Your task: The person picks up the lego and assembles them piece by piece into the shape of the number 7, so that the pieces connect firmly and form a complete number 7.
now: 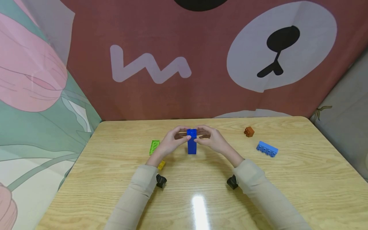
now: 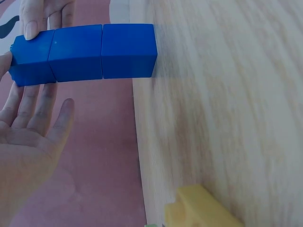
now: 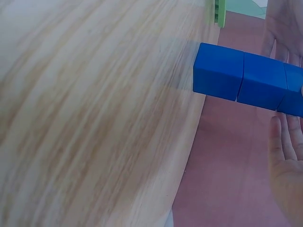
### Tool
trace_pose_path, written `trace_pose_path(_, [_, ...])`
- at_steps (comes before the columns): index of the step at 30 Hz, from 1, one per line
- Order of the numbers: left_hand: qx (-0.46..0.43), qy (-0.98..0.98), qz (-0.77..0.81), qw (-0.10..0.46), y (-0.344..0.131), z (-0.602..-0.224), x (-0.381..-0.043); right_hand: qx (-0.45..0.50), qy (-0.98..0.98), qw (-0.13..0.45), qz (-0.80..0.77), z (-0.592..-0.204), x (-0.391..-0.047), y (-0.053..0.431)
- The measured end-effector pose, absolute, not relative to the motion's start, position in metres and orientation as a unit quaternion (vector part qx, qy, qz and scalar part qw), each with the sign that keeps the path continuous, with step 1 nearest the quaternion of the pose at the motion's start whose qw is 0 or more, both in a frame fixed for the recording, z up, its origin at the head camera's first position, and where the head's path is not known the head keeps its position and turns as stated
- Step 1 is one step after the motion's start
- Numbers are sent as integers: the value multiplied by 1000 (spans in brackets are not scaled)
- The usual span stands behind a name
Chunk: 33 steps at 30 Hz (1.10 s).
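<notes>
A narrow tower of three dark blue toy bricks (image 1: 192,147) stands upright on the table, its seams plain in the left wrist view. Its top brick is between my two hands. My left hand (image 1: 172,141) pinches it from the left, thumb on the front face and fingers toward the back. From the right, my right hand (image 1: 213,140) pinches the same brick, with its thumb at the front edge. In the right wrist view the tower (image 3: 241,78) runs out of frame, so its top is cut off there.
On the wooden table (image 1: 212,179), a green brick (image 1: 154,147) and a yellow brick (image 1: 162,165) lie by my left forearm. Farther right are a small orange-brown brick (image 1: 249,132) and a longer light blue brick (image 1: 267,149). A printed cloth (image 1: 207,95) hangs behind the back edge.
</notes>
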<state>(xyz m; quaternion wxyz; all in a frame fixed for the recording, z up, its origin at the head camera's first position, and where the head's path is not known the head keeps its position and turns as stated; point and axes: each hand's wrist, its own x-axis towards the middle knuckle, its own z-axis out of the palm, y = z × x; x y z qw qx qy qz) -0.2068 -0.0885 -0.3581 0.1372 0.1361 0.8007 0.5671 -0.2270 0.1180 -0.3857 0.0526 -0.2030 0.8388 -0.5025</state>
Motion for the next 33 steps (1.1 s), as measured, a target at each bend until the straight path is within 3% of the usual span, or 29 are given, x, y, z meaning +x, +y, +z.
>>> trace_pose_path(12, [131,808,558,135,-87,-355,-204,-206,848,53,-485,-384,-229,118])
trace_pose_path(21, [123,809,562,121,-91,-380,-220,-221,849,43,-478,-383,-229,117])
trace_pose_path(33, [122,827,546,57,-111,-373,-218,-203,843,60,-494,-386,-230,117])
